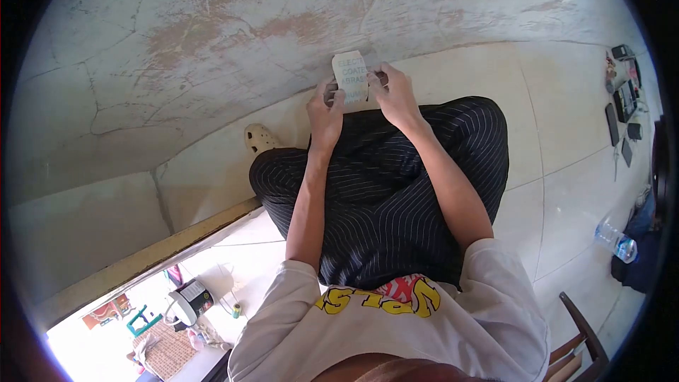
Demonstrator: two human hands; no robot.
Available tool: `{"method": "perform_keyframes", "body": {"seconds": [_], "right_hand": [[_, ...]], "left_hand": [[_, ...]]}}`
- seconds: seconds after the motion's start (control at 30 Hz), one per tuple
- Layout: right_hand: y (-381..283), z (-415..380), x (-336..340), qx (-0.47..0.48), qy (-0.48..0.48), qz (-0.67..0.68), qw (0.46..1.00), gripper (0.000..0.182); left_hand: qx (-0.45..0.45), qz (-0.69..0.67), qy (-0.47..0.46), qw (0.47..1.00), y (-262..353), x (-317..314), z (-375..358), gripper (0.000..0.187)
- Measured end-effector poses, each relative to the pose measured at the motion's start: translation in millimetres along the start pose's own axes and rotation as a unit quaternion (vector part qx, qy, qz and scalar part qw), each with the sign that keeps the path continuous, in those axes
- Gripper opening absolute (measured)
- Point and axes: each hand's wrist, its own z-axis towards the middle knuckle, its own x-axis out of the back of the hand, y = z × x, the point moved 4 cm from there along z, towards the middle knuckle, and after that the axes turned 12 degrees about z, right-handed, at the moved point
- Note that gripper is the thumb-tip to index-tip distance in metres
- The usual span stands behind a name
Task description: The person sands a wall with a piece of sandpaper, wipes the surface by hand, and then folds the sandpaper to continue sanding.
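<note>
A pale sheet of sandpaper [351, 74] with printed lettering is held upright between my two hands, close to the base of a patchy, scuffed wall [233, 28]. My left hand [327, 114] grips its left edge, the thumb on the printed face and the fingers curled behind. On the right edge, my right hand [393, 96] pinches the sheet with bent, dusty fingers. Both hands are above my striped dark trousers [375, 191].
A beige clog [260, 139] shows beside my left knee. Small dark devices [625, 101] lie on the tiled floor [566, 191] at far right, with a plastic bottle [615, 242] below. A wooden chair [583, 336] stands lower right; a white bucket [189, 302] is lower left, past a ledge.
</note>
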Motion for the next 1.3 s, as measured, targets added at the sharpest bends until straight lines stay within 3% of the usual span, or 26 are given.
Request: {"method": "perform_keyframes", "body": {"seconds": [0.07, 0.3, 0.6, 0.67, 0.73, 0.87, 0.93, 1.0, 1.07, 1.13, 1.3], "right_hand": [[3.6, 0.4, 0.1, 0.004, 0.011, 0.001, 1.000, 0.021], [15.7, 5.5, 4.0, -0.007, 0.029, 0.005, 1.000, 0.021], [30.2, 8.5, 1.8, -0.055, 0.030, 0.185, 0.981, 0.023], [26.9, 6.3, 1.5, -0.029, 0.019, 0.097, 0.995, 0.022], [19.8, 4.1, 0.0, -0.021, 0.008, 0.061, 0.998, 0.021], [7.8, 1.8, -1.4, -0.021, -0.019, -0.002, 1.000, 0.020], [14.0, 2.7, -2.3, -0.005, -0.015, -0.009, 1.000, 0.020], [13.6, 2.3, -2.8, 0.011, -0.012, -0.017, 1.000, 0.022], [11.4, 0.2, -1.3, -0.040, 0.004, 0.019, 0.999, 0.033], [8.5, -1.3, -0.6, -0.016, 0.002, 0.009, 1.000, 0.037], [-6.1, -3.2, -0.8, -0.009, -0.028, 0.004, 1.000, 0.037]], "left_hand": [[0.000, 0.031, 0.020, 0.999, -10.1, 1.3, 1.0, 0.031], [0.068, -0.075, -0.024, 0.995, -1.9, 2.9, -1.4, 0.029], [0.067, -0.077, -0.038, 0.994, 2.7, 2.6, -1.6, 0.028], [0.063, -0.051, -0.028, 0.996, 8.3, 0.3, -4.1, 0.025], [0.035, 0.045, 0.072, 0.996, 19.2, 3.9, -8.4, 0.015], [-0.036, 0.092, 0.058, 0.993, 7.3, 4.6, -4.4, 0.011], [-0.105, 0.167, 0.002, 0.980, 14.9, 1.1, -5.0, 0.023], [-0.088, 0.157, -0.002, 0.984, 19.9, 0.2, -6.7, 0.031], [-0.072, 0.149, -0.007, 0.986, 22.4, -0.7, -6.9, 0.038], [-0.014, 0.092, -0.002, 0.996, 14.7, -1.0, -5.0, 0.047], [-0.030, 0.052, 0.001, 0.998, 5.1, -2.4, -2.5, 0.052]]}}
